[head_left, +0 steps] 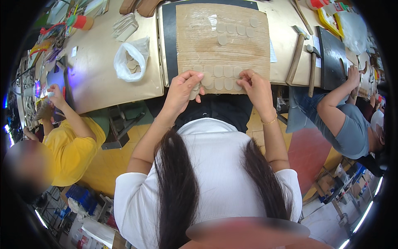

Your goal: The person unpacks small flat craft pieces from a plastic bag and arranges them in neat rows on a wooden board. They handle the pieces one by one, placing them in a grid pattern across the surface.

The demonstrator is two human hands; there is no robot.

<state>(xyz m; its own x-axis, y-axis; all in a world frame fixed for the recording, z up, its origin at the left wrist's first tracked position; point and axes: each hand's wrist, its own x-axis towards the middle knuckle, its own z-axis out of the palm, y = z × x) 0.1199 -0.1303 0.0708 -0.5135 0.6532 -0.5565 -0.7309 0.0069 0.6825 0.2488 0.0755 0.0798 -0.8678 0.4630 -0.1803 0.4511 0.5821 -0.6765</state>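
The left hand (182,89) pinches beige pieces (193,93), likely light and flexible (best taken by their rims); at its three o'clock, the right hand's grip (258,90) is unclear.

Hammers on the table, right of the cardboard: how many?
2. The first hammer lies nearer the cardboard sheet; the second hammer lies to its right, beside the black slab. The wooden stick above them may be another tool; I can't tell.

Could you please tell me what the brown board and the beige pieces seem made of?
Brown board: probably corrugated cardboard, given its parallel ridges, with a slight shine in places. Beige pieces: smooth, flat and dull, perhaps leather or plastic; I cannot tell which.
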